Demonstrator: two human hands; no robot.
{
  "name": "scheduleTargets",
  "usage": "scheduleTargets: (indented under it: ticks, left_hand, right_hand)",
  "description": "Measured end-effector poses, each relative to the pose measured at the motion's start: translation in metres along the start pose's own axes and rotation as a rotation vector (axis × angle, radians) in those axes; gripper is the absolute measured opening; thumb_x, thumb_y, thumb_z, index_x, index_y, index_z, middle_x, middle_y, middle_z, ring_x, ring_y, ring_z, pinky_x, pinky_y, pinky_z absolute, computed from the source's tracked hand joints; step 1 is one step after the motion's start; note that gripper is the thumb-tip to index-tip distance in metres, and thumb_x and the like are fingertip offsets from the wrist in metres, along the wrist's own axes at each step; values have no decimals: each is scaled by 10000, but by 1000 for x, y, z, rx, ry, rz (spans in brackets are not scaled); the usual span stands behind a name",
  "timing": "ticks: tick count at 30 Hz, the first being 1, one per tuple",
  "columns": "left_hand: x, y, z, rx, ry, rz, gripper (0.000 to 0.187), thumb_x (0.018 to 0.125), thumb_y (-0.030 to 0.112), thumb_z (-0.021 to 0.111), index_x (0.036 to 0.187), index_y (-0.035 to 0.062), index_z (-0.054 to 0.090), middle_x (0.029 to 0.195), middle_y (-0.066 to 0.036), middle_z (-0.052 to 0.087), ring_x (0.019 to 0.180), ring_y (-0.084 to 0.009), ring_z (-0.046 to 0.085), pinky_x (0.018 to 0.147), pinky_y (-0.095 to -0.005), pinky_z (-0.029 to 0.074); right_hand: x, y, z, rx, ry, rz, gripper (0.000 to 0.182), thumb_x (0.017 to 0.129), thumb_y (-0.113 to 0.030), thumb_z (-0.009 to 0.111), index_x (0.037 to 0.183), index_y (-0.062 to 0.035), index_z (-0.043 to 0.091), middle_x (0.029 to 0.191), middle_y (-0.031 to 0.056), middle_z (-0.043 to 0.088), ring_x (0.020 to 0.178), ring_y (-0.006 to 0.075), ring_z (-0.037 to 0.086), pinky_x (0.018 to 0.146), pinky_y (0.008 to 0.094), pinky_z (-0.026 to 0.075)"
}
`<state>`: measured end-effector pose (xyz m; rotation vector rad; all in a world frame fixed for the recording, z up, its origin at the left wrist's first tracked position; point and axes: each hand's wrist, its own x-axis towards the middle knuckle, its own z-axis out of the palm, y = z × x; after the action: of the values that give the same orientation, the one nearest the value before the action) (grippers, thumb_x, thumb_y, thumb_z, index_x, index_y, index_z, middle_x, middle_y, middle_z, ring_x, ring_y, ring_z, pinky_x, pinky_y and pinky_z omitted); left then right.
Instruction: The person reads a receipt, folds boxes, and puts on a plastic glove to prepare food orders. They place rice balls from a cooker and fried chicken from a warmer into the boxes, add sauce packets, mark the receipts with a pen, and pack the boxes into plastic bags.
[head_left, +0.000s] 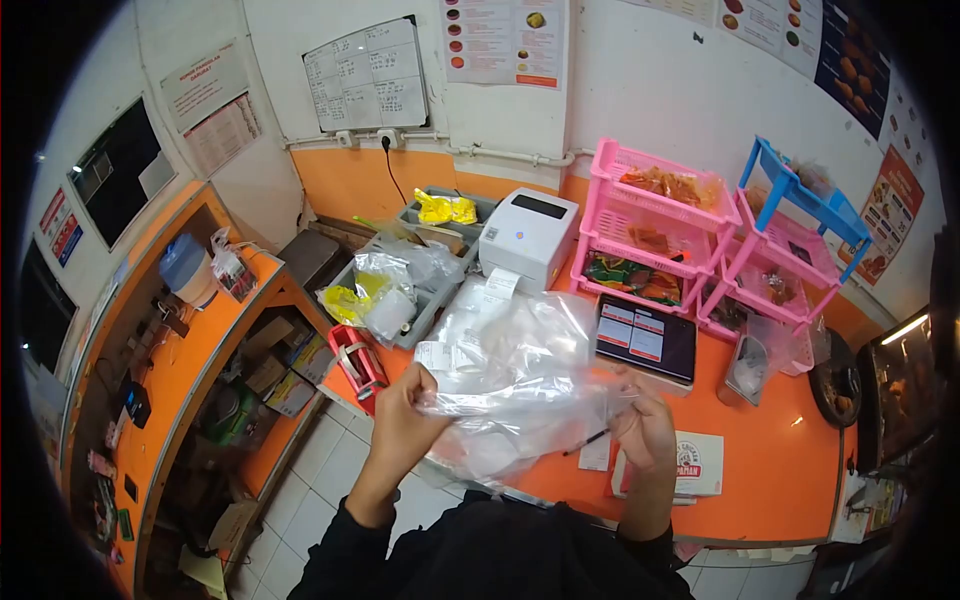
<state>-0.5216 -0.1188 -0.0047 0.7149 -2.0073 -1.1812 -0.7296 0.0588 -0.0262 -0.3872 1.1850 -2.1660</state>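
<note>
A clear plastic bag (510, 420) is stretched between my two hands, close over the orange counter. My left hand (405, 412) pinches its left edge, thumb on top. At the opposite edge, my right hand (643, 425) has its fingers closed on the plastic. Printed receipt paper (448, 355) lies just beyond my left fingers, among more clear plastic. Under my right forearm sits a white printed box (700, 463), with a small paper slip (595, 452) and a dark pen (585, 443) to its left.
Behind the bag stands a white label printer (530, 240) with paper hanging out. Left of it are a grey tray (432, 300) of packets and a red tape dispenser (358, 368). A tablet (646, 340), pink stacked baskets (655, 225) and a metal container (745, 370) occupy the right side.
</note>
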Motion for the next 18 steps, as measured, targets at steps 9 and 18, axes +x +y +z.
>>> scheduleTargets:
  ticks: [9, 18]
  left_hand:
    - [83, -64, -53, 127, 528, 231, 363, 828, 69, 674, 645, 33, 362, 555, -6, 349, 523, -56, 313, 452, -232, 290]
    - [123, -77, -51, 542, 365, 469, 290, 625, -64, 603, 866, 31, 475, 717, -149, 564, 685, -322, 580, 598, -351, 449]
  right_hand:
    - [25, 31, 35, 29, 63, -182, 145, 942, -111, 451, 1034, -13, 504, 826, 15, 524, 705, 116, 507, 661, 250, 432]
    - [38, 27, 78, -457, 77, -383, 202, 885, -208, 599, 987, -56, 511, 762, -26, 476, 631, 33, 417, 576, 177, 354]
